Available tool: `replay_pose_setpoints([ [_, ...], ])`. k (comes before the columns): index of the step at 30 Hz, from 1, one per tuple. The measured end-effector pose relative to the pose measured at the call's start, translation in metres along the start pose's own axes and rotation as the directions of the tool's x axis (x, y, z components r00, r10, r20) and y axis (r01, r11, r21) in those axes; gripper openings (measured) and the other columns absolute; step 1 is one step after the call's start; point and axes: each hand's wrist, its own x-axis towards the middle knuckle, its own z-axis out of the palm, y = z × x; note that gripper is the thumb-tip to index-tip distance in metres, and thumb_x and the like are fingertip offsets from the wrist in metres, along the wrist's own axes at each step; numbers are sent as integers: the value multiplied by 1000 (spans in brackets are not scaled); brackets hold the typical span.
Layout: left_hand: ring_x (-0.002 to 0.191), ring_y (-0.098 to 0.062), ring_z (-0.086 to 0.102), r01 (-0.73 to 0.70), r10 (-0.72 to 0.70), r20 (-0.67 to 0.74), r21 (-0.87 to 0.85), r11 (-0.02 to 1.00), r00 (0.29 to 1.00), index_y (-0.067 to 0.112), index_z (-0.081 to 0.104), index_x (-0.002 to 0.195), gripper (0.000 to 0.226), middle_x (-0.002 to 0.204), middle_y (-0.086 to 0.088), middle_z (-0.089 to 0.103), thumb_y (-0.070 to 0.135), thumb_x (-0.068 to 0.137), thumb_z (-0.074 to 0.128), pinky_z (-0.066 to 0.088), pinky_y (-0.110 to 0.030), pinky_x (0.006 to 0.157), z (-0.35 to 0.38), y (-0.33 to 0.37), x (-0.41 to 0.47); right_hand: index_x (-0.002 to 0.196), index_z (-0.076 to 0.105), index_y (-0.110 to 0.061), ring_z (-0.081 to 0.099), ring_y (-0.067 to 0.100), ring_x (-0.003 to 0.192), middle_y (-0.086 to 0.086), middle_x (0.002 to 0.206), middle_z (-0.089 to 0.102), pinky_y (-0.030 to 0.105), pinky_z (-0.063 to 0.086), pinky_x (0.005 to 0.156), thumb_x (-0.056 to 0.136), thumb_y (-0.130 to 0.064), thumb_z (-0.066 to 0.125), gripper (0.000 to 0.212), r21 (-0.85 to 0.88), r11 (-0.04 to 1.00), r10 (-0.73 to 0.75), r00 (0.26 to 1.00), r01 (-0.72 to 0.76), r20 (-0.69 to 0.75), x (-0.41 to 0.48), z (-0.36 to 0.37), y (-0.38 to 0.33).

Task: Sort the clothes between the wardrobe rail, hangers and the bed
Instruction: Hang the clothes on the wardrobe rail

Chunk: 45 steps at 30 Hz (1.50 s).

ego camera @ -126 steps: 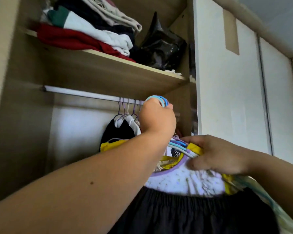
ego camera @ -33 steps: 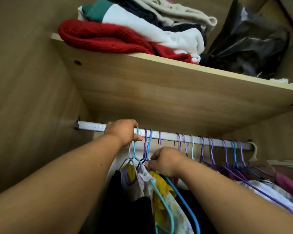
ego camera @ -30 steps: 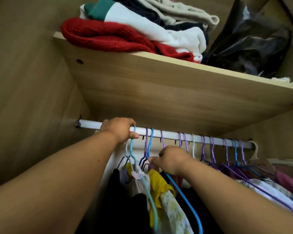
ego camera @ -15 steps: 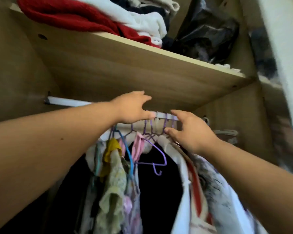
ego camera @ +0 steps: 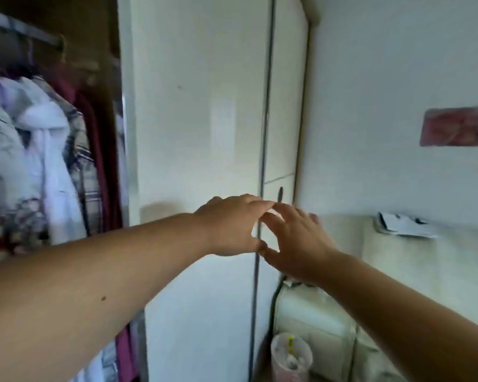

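Writing: nothing can be made out. The red card (ego camera: pixel 454 126) stuck on the wall at 2 o'clock is too blurred to be read.
Rail: the rail (ego camera: pixel 20 30) is seen at 10 o'clock, its long axis slanted down to the right. A pale hanger hook (ego camera: pixel 62 48) is hung near its right end.
Clothes: the hanging clothes (ego camera: pixel 47 150) are found under the rail at 9 o'clock. Their long axis runs straight down and they're packed touching each other. White, plaid and maroon pieces can be told apart.
Left hand: the left hand (ego camera: pixel 229 224) is held out mid-frame in front of the white door (ego camera: pixel 193 119). Fingers are pointed toward 3 o'clock, grip released, nothing held.
Right hand: the right hand (ego camera: pixel 295 244) is held just beside it, fingers spread toward 11 o'clock. Grip released, nothing held. Whether the two hands touch can't be told.
Edges: the open bay is bordered by the white door's left edge. A dark seam (ego camera: pixel 264 133) runs vertically behind the hands, with a small dark handle (ego camera: pixel 280 194) just above the right fingers.
Room: open air is left above both hands. 5 o'clock is crowded by a cup (ego camera: pixel 290 357). Papers (ego camera: pixel 403 228) are laid on a pale ledge (ego camera: pixel 453 244) at 3 o'clock.
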Motion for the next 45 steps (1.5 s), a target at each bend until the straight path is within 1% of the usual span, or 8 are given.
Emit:
replay_pose_setpoints([
  [5,140,-17,29,-82,110,108,-236,968,988,31,18,148,79,154,6,25,50,83,59,32,-42,110,115,101,29,143,24,-37,30,24,136,-3,149,28,47,28,108,85,-46,54,66,-68,968,250,938,-241,239,-111,38,84],
  [11,139,-17,30,66,123,303,-547,834,945,26,21,149,77,154,0,27,42,85,61,29,-35,113,223,183,40,133,38,-36,39,25,130,-2,142,34,50,27,106,83,-45,53,53,-138,833,536,719,-536,442,-221,83,144],
  [17,142,-16,24,-15,272,419,-523,852,866,28,25,148,74,156,3,21,46,85,58,24,-30,112,301,218,69,135,38,-40,35,23,133,-8,145,33,47,26,106,80,-42,55,58,-200,658,700,492,-726,517,-285,121,186],
  [21,142,-17,24,-127,391,480,-493,861,786,32,23,148,75,158,6,17,50,83,56,27,-37,113,350,223,116,133,43,-38,39,22,131,-3,145,34,42,26,105,81,-44,54,53,-251,539,774,355,-804,525,-297,158,224],
  [27,141,-14,26,-247,512,529,-491,835,677,34,27,146,72,157,7,19,49,82,56,28,-33,113,417,215,213,137,40,-40,35,18,132,-6,144,34,41,29,105,85,-37,53,53,-253,297,861,145,-921,487,-275,218,283],
  [35,138,-19,33,-425,664,446,-525,737,600,30,34,144,69,154,2,28,47,82,57,31,-37,112,453,272,345,131,46,-35,44,16,124,-7,138,41,41,39,98,88,-45,51,45,-269,99,910,-22,-958,414,-276,230,360],
  [41,137,-19,32,-439,767,417,-643,628,488,24,36,144,68,151,0,32,44,83,60,31,-34,111,487,366,391,141,36,-35,48,17,123,-5,144,39,37,44,97,89,-39,55,56,-223,-50,918,-132,-973,373,-310,244,451],
  [45,138,-18,31,-445,777,455,-641,625,434,27,37,142,66,150,2,33,43,82,60,32,-36,111,529,428,433,143,32,-34,45,20,127,0,148,35,35,43,96,88,-39,55,60,-179,-137,895,-199,-974,400,-344,271,531],
])
